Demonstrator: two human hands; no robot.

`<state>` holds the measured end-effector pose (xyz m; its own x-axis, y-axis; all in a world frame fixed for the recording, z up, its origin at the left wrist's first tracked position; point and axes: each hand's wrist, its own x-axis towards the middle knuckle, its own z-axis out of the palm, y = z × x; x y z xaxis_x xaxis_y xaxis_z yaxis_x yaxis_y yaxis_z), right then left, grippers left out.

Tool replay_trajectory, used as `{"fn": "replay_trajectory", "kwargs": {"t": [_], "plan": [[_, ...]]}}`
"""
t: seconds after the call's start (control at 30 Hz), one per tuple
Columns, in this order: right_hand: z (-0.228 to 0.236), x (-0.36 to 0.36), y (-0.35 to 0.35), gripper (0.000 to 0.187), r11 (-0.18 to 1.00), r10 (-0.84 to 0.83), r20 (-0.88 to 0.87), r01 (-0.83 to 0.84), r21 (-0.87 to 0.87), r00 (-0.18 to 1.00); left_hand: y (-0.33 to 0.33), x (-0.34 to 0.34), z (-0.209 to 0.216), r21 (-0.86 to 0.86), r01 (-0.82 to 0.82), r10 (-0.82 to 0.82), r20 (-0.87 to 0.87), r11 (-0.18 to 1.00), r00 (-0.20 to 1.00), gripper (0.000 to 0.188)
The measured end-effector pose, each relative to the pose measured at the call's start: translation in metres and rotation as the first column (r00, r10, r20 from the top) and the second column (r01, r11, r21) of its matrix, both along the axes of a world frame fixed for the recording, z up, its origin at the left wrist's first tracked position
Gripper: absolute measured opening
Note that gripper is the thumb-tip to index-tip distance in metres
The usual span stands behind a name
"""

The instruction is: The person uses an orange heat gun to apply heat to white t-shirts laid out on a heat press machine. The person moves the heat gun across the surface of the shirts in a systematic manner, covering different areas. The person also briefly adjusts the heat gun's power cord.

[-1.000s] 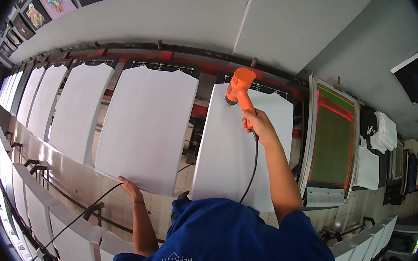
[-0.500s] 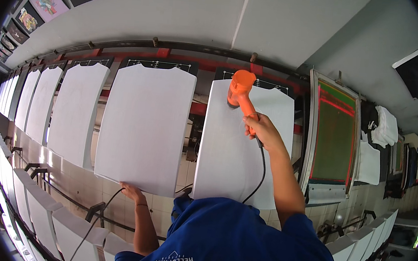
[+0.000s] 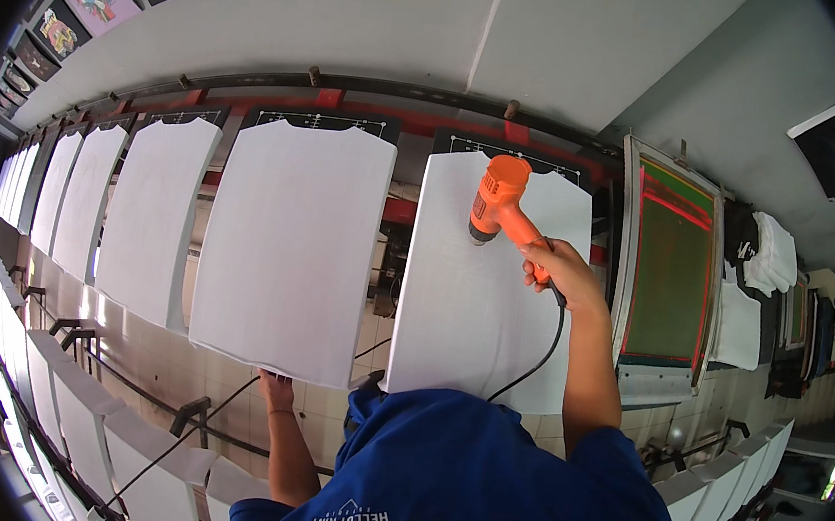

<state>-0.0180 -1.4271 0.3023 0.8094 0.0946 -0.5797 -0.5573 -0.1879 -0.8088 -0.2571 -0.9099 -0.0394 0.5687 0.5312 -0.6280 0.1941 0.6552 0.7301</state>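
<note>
An orange heat gun [image 3: 504, 201] is in my right hand [image 3: 567, 273], its dark nozzle pointing down and left over the white T-shirt [image 3: 473, 306] in front of me. That shirt lies spread on a black printing board [image 3: 464, 145]. My left hand [image 3: 277, 390] is at the near hem of another white T-shirt [image 3: 289, 238], stretched on the board to the left. The hem and board edge hide its fingers. A black cord [image 3: 559, 339] runs from the heat gun's handle toward my body; a length of dark cord also passes beside my left hand.
More boards with white shirts [image 3: 155, 220] line up to the left. A framed printing screen [image 3: 671, 265] stands at the right, with folded white and black cloths [image 3: 772, 252] beyond it. Further white-covered boards [image 3: 152, 456] flank me behind, along a dark rail [image 3: 139, 389].
The heat gun has moved right and nearer, its nozzle now swung further from the shirt's neck. My left hand has shifted slightly right, and its fingers have gone under the hem.
</note>
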Motion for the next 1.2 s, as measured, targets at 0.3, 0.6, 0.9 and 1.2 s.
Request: {"fn": "replay_trajectory", "kwargs": {"t": [0.3, 0.6, 0.9, 1.2], "plan": [[-0.039, 0.023, -0.011, 0.027, 0.983, -0.176, 0.172, 0.163, 0.090, 0.969, 0.007, 0.028, 0.002, -0.229, 0.171, -0.072, 0.385, 0.958, 0.920, 0.048], [-0.036, 0.012, -0.014, 0.030, 0.983, -0.170, 0.154, 0.157, 0.090, 0.973, 0.010, 0.032, 0.013, -0.239, 0.109, -0.017, 0.358, 0.965, 0.933, 0.047], [-0.029, -0.032, 0.012, 0.028, 0.987, -0.055, 0.092, 0.040, 0.154, 0.994, -0.009, 0.043, 0.043, -0.217, 0.095, -0.004, 0.385, 0.972, 0.923, 0.044], [-0.029, -0.024, 0.038, 0.028, 0.985, 0.037, 0.042, -0.043, 0.168, 0.998, 0.015, 0.019, 0.007, -0.207, 0.031, 0.028, 0.277, 0.978, 0.960, 0.043]]}}
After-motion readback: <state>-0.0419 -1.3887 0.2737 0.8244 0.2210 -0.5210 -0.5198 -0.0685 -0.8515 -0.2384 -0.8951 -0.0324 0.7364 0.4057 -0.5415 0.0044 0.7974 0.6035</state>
